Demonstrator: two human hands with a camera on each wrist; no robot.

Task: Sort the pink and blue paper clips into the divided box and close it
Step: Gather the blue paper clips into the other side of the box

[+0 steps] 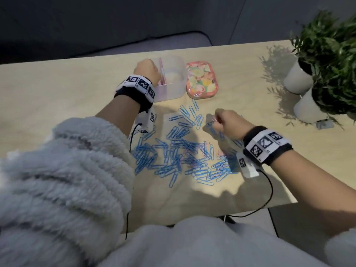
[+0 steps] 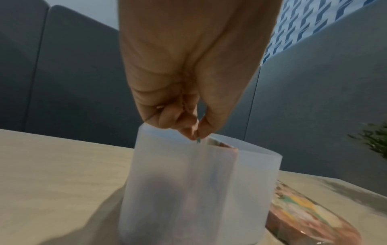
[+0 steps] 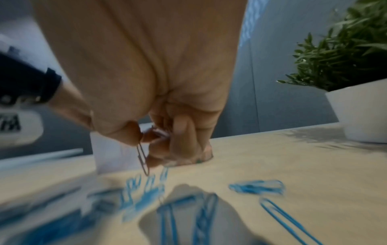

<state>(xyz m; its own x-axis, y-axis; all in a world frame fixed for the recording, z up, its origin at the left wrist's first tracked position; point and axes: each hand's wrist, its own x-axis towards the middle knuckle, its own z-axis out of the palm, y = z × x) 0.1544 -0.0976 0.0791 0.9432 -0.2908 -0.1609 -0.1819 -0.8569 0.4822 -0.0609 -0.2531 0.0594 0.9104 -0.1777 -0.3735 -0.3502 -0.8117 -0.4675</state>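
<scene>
Blue paper clips lay heaped on the wooden table. Beyond them, the right hand pinched a pink paper clip above the heap. Farthest, the left hand pinched a clip over the open translucent divided box, its floral lid alongside.
</scene>
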